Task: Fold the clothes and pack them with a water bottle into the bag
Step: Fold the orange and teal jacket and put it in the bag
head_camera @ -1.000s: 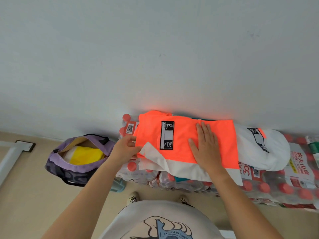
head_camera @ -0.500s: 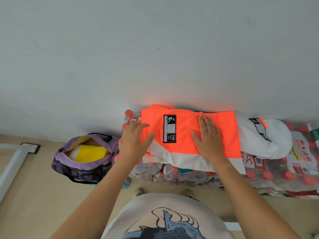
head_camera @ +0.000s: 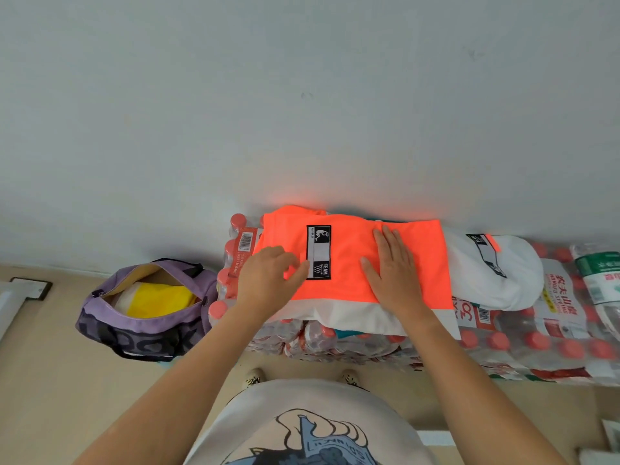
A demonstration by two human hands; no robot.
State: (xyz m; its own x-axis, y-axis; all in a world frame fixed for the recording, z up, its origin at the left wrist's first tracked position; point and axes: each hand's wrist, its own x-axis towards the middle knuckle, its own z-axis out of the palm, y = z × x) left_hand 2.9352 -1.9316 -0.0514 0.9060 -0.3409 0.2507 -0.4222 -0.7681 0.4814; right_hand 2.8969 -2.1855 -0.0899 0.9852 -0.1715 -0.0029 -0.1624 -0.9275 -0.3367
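An orange and white garment point(head_camera: 349, 256) with a black patch lies folded on top of shrink-wrapped packs of red-capped water bottles point(head_camera: 523, 340) against the wall. My left hand point(head_camera: 268, 280) rests on its left end, fingers laid across the cloth. My right hand point(head_camera: 396, 270) presses flat on its middle, fingers straight. A white garment point(head_camera: 493, 273) with an orange tab lies to the right on the packs. On the floor to the left sits an open purple bag point(head_camera: 144, 313) with yellow cloth point(head_camera: 161, 297) inside.
The grey wall stands directly behind the packs. A bottle with a green and white label point(head_camera: 600, 273) lies at the far right. Beige floor spreads to the left, with a white frame point(head_camera: 13, 293) at the left edge. My shoes show below the packs.
My left hand let go of the garment's white left corner and moved up onto the orange cloth, flattening it. My right hand stayed pressed on the middle.
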